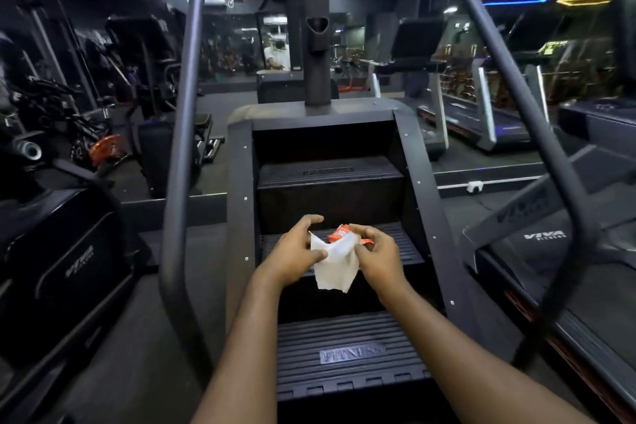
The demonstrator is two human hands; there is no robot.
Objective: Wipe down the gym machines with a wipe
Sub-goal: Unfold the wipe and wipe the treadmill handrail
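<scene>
1. Wipe [335, 263]: white, crumpled, hanging in mid-air btwn both hands. It's above the middle step [406, 244] of the stair climber and touches no machine.
2. L hand [292, 253]: thumb pinches the wipe's left edge. The other fingers arch up, loosely spread, off the sheet.
3. R hand [377, 256]: thumb nips the right edge, fingers curl round an orange packet [339, 234] tucked behind the wipe's top. Prob the wipe's own pack, held rather than set down so it stays to hand.
4. Why two hands: looks like the edges are being drawn apart to open the sheet flat, for more wiping area per pass.
5. Person stands at the climber's foot, btwn L handrail [179, 148] and R handrail [516, 79], w/ the lowest step [344, 351] under the forearms. Rails and steps all look reachable from here.
6. Stage: prep only, wiping not yet begun.
7. Next, IMO: one hand takes the opened sheet, and the packet must ride along or get stowed.
8. Treadmill [481, 120] stands off to the right, prob a later target.
</scene>
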